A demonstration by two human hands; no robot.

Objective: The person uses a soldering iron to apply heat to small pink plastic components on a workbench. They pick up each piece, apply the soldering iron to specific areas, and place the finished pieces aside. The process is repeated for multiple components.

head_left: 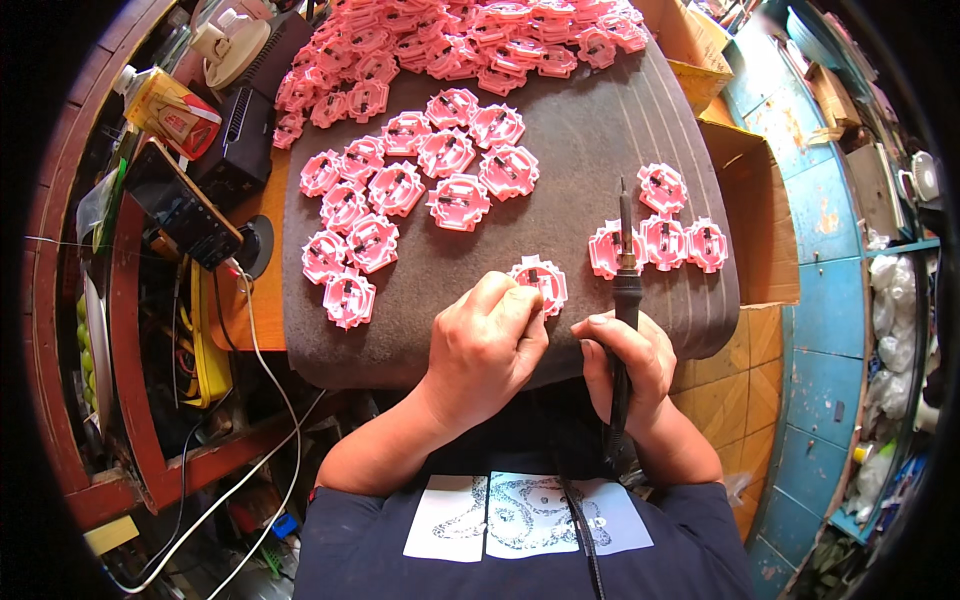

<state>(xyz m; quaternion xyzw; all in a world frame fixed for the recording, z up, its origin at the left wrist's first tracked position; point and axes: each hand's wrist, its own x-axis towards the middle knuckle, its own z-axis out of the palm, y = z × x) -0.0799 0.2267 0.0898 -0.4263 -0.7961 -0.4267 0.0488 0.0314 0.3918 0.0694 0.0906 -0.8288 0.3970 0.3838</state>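
Note:
In front of me, a pink plastic housing (pixel 546 280) with a small black piece inside lies on the dark board. My left hand (pixel 487 335) is closed, its pinched fingertips over the housing's lower left side. Whatever they pinch is hidden. My right hand (pixel 634 362) grips a soldering iron (pixel 626 290) by its black handle, thumb and fingers wrapped round it. The iron points upward and away from me, its tip beyond a right-hand group of several similar housings (pixel 664 243), partly covering one. Further left lies a loose cluster of housings (pixel 396 188).
A large heap of pink housings (pixel 450 40) covers the far end of the board (pixel 600 130). Cardboard boxes (pixel 750 210) stand to the right. At left are a propped phone (pixel 185 205), a yellow-red pouch (pixel 172 112) and a white cable (pixel 270 365) hanging down.

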